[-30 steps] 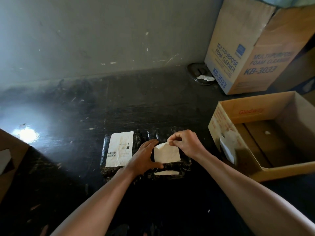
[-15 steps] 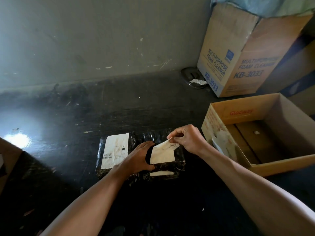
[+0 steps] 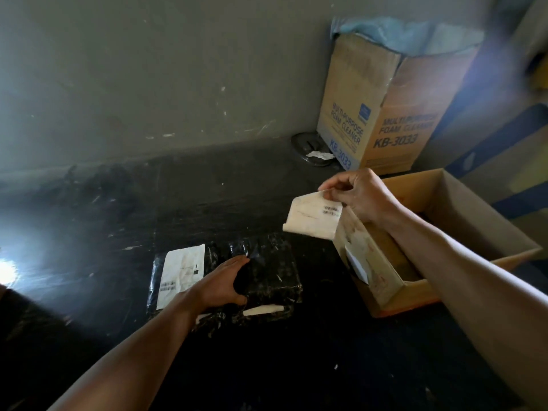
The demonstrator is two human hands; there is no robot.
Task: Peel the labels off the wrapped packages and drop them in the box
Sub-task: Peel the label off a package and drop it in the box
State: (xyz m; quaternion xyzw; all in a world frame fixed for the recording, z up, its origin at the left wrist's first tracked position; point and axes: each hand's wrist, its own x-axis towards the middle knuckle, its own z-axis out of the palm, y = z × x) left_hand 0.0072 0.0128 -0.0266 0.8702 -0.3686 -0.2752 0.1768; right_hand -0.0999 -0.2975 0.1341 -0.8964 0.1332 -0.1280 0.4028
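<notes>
dark scuffed floor [image 3: 267,185], grey wall [image 3: 148,69]. right hand [image 3: 360,197] pinches the peeled label [image 3: 314,218] over the near rim of the box [image 3: 382,280]; left hand [image 3: 219,284] presses flat on the package [image 3: 272,271], second label [image 3: 182,274] left of its fingers. far right blurred.

**Label comes free and heads for the box**

A second ago the right hand [image 3: 360,197] was only pinching the top corner of the label [image 3: 314,216] while it lay stuck flat on the package [image 3: 267,271]. Half a second later the paper was half lifted. Now it is off altogether, dangling curled from that pinch, up in the air beside the near left corner of the box [image 3: 468,209]. The spot it covered shows bare black wrap, and the left hand [image 3: 219,283], which pressed beside the paper's edge, rests on wrap alone. The view has swung up and right, bringing in the blue sheet [image 3: 400,34] atop the tall carton [image 3: 355,114].
</notes>
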